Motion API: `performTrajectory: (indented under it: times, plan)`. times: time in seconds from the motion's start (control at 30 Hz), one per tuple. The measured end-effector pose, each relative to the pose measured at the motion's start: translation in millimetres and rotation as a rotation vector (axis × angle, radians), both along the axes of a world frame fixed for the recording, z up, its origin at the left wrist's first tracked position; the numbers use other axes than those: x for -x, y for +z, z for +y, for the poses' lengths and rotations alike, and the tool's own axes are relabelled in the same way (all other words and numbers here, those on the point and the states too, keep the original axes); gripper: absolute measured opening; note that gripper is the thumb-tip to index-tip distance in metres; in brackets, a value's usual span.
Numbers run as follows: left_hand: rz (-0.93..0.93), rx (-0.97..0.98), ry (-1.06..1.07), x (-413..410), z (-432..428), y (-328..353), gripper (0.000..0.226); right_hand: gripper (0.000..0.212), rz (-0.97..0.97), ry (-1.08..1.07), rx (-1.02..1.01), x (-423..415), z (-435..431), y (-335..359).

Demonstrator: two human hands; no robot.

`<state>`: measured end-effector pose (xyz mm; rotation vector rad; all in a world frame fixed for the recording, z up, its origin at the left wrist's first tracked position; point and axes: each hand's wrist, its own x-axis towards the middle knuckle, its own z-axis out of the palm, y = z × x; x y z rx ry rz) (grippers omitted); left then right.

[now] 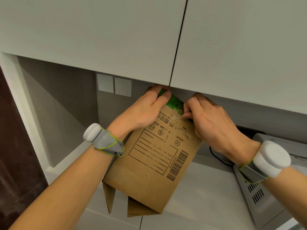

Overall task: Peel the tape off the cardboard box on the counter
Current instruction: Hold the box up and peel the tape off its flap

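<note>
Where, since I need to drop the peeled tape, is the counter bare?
Bare counter lies between the cardboard box and the gray appliance. Crowded under the cabinets, where left hand and right hand work the tape.

Cardboard box (154, 163): we see it tilted above the white counter (207, 196), lower flaps open.
Left hand (144, 110): we grip the box's upper edge, fingers curled over the green tape (174, 102).
Right hand (212, 123): we pinch the clear tape (176, 114) just below the green strip.
</note>
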<state>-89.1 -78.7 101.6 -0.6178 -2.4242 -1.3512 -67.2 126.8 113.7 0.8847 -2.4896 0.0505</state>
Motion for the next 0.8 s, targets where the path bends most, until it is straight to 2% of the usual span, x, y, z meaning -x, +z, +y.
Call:
performTrajectory:
  times: [0.17,0.23,0.33,0.43,0.73,0.8]
  plan:
    - [-0.008,0.001,-0.007,-1,0,0,0.032,0.009,-0.005,-0.002,0.02,-3,-3,0]
    - [-0.005,0.001,-0.014,-1,0,-1,0.03,0.002,0.008,-0.01,0.077,-2,-2,-1]
    - [-0.002,-0.006,-0.018,-2,0,-2,0.027,0.019,0.011,-0.033,0.17,2,-1,-2]
    - [0.012,-0.011,-0.025,-2,-1,-3,0.026,0.02,-0.004,-0.025,0.215,6,2,-2]
    - [0.105,0.016,-0.045,-4,-5,-23,0.026,0.016,-0.205,-0.001,0.493,2,12,-6]
    - [0.118,0.026,-0.054,-4,-8,-29,0.028,0.014,-0.315,0.013,0.519,3,16,-6]
